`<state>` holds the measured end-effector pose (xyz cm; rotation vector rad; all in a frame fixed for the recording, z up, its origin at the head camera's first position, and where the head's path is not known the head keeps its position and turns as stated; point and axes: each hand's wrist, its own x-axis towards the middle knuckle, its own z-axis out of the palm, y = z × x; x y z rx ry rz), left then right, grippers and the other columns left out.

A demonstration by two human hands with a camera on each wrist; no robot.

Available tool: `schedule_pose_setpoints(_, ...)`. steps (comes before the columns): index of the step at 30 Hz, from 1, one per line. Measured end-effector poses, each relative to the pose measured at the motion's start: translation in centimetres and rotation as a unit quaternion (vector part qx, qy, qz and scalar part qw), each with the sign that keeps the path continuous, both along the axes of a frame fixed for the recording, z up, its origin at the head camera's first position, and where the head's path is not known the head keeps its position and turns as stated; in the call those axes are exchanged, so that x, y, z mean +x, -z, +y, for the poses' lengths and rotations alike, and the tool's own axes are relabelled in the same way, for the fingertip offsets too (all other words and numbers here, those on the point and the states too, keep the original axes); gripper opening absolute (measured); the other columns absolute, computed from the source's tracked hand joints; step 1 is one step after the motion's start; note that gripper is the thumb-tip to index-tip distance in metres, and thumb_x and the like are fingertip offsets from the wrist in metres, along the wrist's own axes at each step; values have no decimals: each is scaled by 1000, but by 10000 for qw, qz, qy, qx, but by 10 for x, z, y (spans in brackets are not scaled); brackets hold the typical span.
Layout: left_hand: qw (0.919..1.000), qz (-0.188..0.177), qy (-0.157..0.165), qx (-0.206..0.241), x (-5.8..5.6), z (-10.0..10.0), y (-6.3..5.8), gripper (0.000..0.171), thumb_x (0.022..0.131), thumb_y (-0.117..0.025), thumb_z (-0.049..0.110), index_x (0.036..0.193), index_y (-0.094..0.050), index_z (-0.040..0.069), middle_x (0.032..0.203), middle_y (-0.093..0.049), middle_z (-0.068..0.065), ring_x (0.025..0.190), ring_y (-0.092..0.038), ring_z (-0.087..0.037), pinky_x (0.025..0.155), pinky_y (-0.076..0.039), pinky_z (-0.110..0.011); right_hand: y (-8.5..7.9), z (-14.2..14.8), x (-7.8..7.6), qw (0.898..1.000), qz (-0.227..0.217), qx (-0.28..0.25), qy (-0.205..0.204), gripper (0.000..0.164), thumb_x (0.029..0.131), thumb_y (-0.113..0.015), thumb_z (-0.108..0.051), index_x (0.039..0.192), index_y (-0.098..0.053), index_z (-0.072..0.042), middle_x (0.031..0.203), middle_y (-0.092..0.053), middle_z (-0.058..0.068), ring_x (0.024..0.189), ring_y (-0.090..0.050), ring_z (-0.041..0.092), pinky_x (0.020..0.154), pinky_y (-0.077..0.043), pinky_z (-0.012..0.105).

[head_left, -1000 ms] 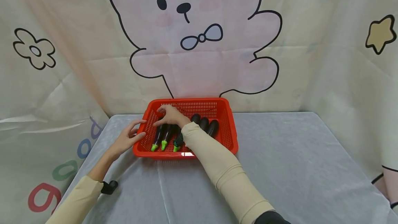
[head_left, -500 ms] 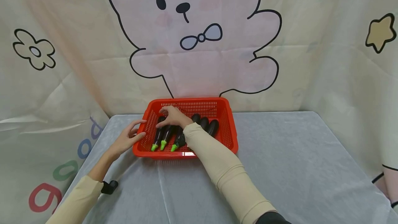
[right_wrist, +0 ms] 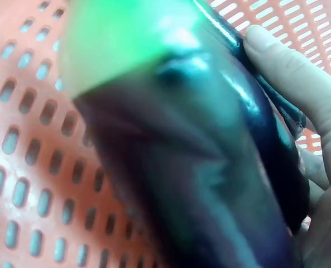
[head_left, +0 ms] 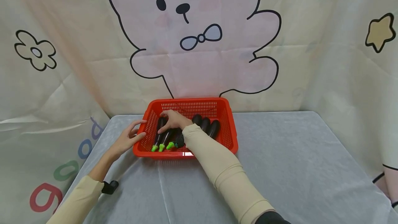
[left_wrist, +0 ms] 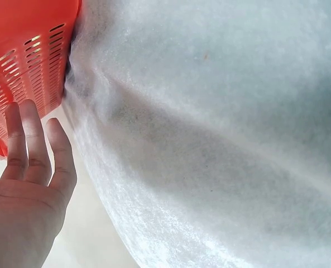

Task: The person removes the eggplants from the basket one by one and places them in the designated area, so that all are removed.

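A red perforated plastic basket on the table contains several dark purple eggplants with green stem ends. My right hand reaches down over the left group, fingers bent around the leftmost eggplant. A second eggplant lies beside it, below my palm. In the right wrist view, my thumb lies against a glossy eggplant; a blurred eggplant fills the foreground. My left hand is at the basket's left rim; the left wrist view shows loosely extended fingers at its outer wall.
Three more eggplants lie toward the basket's right side, partly behind the right sleeve. A grey cloth covers the table. Behind it hangs a curtain printed with a bear.
My right hand has shifted slightly down toward me. The stem ends of the second and third eggplants have swung left. My left hand stays at the rim.
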<state>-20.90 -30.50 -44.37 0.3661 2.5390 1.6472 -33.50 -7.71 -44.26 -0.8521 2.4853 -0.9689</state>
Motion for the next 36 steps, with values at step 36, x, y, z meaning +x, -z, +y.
schedule_pose_setpoints(36, 9999, -59, -94, 15, -1, 1, 2, 52, 102, -61, 15, 150, -40, 13, 133, -54, -31, 110, -62, -45, 76, -59, -42, 0, 4, -5, 9893, -849, -1153, -280, 57, 77, -92, -17, 128, -65, -12, 117, -63, 2, 104, -62, 19, 86, -54, 32)
